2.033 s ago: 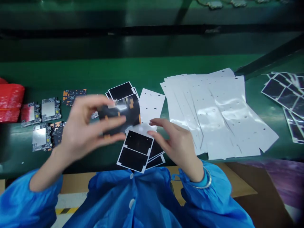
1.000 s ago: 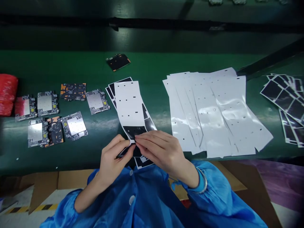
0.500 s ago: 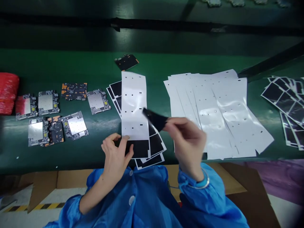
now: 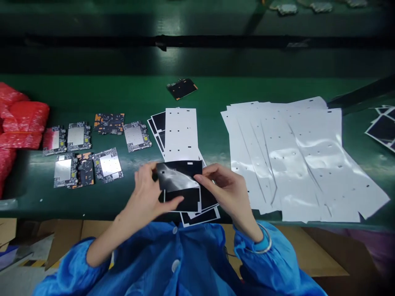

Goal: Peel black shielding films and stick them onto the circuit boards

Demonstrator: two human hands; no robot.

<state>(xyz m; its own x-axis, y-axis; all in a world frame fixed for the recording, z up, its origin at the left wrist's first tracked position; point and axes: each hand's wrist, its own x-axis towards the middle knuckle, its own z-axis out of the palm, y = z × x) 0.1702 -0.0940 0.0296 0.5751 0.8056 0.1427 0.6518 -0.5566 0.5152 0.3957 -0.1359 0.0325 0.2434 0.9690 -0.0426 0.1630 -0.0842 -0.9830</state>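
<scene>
A thin black film sheet (image 4: 179,174) with small cutouts is held raised above a stack of papers. My right hand (image 4: 228,189) pinches its right edge between thumb and fingers. At the film's left edge is my left hand (image 4: 145,193), its curled fingers by the upper corner and its thumb stretched out below, apart from them. Beneath lies a white backing strip (image 4: 182,133) with small dark holes. Under the raised film, a black panel with a white border (image 4: 182,200) shows at the strip's near end. More black-and-white sheets (image 4: 200,216) stick out underneath.
Several circuit boards (image 4: 134,136) with silver shields lie at left, near red bubble wrap (image 4: 26,119). A black-covered board (image 4: 182,89) sits behind the strip. Used white sheets (image 4: 296,164) overlap on the right, with black-panelled sheets (image 4: 384,129) beyond. The green bench's (image 4: 101,205) front edge is near me.
My right hand has brought the black film left, over the strip's near end, and it is spread flatter. My left hand has lifted from the strip to the film's left edge. The view has shifted.
</scene>
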